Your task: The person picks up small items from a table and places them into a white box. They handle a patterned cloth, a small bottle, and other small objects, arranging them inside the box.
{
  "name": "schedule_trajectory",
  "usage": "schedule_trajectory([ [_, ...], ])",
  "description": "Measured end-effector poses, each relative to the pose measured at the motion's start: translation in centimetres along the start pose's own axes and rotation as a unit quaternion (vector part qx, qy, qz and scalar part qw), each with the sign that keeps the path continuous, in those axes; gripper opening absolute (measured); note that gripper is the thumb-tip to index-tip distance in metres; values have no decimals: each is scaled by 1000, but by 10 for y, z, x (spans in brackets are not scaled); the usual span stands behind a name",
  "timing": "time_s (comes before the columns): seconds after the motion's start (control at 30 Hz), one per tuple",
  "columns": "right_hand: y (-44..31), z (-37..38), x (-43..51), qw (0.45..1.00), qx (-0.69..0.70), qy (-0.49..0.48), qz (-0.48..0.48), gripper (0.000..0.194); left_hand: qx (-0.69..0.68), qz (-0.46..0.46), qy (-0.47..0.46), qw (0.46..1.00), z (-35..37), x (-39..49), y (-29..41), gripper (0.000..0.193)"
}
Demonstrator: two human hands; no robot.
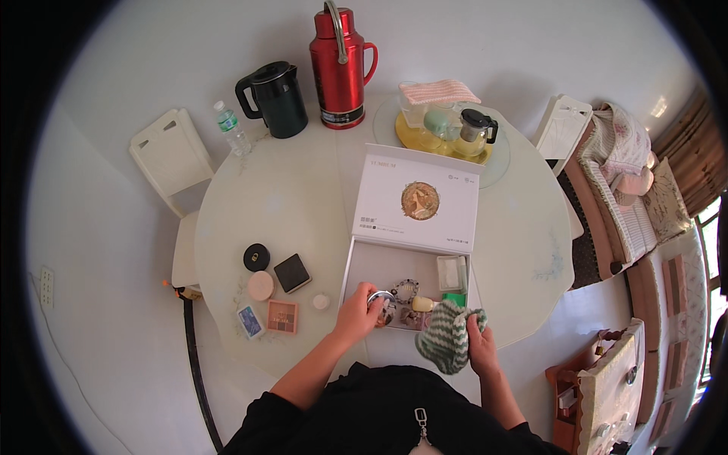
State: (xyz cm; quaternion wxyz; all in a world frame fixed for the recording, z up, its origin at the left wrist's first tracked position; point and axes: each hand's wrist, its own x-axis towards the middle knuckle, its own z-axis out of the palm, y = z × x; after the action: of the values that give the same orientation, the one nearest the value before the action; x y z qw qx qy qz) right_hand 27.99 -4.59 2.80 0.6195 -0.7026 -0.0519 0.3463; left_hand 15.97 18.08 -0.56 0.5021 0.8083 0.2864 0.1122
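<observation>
My left hand (358, 311) grips a small round compact with a shiny rim (385, 310) over the near left part of an open white box (375, 256). In my right hand (480, 340) hangs a green-and-white striped knitted pouch or cloth (449, 335), which covers the box's near right corner. Inside the box lie a beaded bracelet (405, 291), a pale yellow bottle (422, 303), a brown scrunchie-like item (408, 317), a green item (454, 298) and a clear plastic case (449, 273). The printed lid (415, 199) is folded back, away from me.
Left of the box lie a black round case (256, 257), a dark square case (293, 273), a pink round case (261, 285), an eyeshadow palette (282, 317), a blue-and-white packet (250, 322) and a small white jar (321, 301). Behind stand a bottle (233, 131), kettle (278, 102), red flask (341, 74) and teapot (473, 133).
</observation>
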Motion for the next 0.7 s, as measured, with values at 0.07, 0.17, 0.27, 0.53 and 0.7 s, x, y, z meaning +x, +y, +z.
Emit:
schedule_trajectory([
  [0.07, -17, 20, -1, 996, 21, -58, -64, 36, -62, 86, 53, 993, 9, -12, -5, 21],
  [0.17, -25, 53, -6, 956, -173, -157, -178, 35, -179, 72, 39, 981, 24, -39, 37, 14],
  [0.27, -28, 82, -12, 960, -139, -93, -222, 27, -239, 141, 81, 957, 27, -46, 50, 13],
  [0.53, -43, 76, -3, 958, -140, -113, -225, 13, -286, 74, 16, 955, 9, -58, 60, 19],
  [0.7, -32, 107, -16, 976, 49, -47, -206, 14, -232, 187, 209, 932, 11, -54, 61, 25],
])
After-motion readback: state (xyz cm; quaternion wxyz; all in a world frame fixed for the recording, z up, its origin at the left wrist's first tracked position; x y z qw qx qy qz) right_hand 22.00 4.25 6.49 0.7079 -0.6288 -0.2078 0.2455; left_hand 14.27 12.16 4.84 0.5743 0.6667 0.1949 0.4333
